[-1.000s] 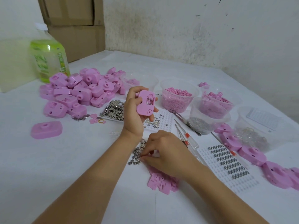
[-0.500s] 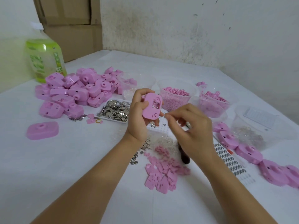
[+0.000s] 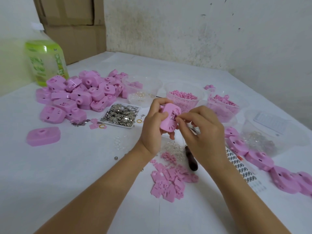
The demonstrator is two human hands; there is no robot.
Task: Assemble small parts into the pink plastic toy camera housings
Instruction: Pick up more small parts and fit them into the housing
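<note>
I see a table covered in white sheeting that fills most of my view. Behind it stands a rough whitewashed wall, stained and scuffed with dark marks. Cardboard boxes are stacked in the far left corner, beside a paler wall. The light is soft and even.

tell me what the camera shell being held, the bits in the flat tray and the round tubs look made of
Camera shell: moulded plastic, likely; even pink, smooth, soft sheen.
Tray bits: thin metal, probably; silvery flakes that glint.
Tubs: clear plastic, it seems; contents show through the walls.
</note>
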